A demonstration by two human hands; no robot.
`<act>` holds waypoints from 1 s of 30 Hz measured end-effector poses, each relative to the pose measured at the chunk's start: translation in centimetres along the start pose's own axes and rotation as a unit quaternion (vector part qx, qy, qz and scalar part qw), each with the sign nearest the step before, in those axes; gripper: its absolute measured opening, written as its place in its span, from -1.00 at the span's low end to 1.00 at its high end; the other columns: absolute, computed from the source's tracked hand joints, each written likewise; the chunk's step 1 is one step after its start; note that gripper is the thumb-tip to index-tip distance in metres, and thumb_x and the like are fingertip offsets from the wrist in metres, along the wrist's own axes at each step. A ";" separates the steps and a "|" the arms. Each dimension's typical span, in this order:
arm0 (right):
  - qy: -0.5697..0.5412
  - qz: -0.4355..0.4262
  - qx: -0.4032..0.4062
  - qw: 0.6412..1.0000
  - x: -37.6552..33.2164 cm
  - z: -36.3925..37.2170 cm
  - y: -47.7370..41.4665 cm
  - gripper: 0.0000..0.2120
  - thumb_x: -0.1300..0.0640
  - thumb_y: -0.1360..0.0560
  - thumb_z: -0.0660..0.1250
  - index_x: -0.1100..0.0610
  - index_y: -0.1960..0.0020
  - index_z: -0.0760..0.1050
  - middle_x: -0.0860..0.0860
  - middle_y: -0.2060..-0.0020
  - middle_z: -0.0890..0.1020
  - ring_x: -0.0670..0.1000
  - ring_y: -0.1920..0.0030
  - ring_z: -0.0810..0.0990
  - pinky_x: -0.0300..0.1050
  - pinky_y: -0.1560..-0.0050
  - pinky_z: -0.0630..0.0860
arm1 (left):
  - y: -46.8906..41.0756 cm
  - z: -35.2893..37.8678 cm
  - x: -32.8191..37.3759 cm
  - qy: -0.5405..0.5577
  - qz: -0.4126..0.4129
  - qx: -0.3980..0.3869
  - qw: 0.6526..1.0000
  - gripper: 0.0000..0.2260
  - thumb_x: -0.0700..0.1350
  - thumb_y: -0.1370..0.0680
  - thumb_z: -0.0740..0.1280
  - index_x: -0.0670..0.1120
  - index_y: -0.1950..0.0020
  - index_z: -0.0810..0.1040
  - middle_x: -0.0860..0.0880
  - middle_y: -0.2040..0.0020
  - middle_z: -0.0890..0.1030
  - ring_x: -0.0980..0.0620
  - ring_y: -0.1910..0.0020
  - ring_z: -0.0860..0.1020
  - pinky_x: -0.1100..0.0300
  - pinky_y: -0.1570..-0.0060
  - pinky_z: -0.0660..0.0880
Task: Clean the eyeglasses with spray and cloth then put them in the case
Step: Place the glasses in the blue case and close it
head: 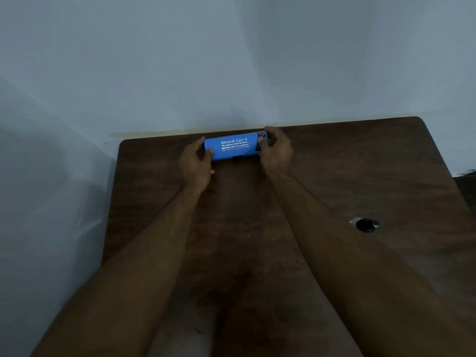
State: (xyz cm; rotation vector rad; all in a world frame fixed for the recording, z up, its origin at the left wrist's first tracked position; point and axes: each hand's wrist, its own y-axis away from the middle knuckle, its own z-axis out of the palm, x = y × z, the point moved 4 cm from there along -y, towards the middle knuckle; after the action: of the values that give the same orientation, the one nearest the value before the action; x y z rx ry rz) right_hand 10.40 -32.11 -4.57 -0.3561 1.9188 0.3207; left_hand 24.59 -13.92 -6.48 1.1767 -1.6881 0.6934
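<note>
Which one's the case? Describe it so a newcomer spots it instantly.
Look at the dark wooden table, along its far edge by the pale wall. There the left hand and right hand grip the ends of the case: a long closed box, bright blue with white lettering, unlike the small black round object nearer right.

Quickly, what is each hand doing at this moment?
Left hand: closed on the left end of the blue rectangular eyeglasses case.
Right hand: closed on the case's right end.
</note>
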 end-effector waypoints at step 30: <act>0.264 -0.104 -0.100 0.954 7.6 -15.3 22.5 -0.80 0.11 -0.66 0.34 0.11 -0.26 0.57 0.09 -0.20 0.58 0.06 -0.21 0.47 0.03 -0.18 0.57 | 20.8 3.7 -0.1 -0.251 0.119 0.016 0.961 -0.42 0.09 -0.66 0.28 -0.14 -0.62 0.29 -0.13 -0.60 0.39 -0.13 -0.60 0.33 -0.14 -0.60 0.23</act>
State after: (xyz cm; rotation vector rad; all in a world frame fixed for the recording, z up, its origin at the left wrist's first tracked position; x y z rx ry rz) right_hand -14.10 -18.01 -4.97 -0.8426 2.3481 0.2998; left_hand 4.01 -9.05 -6.87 1.2536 -2.2794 0.5974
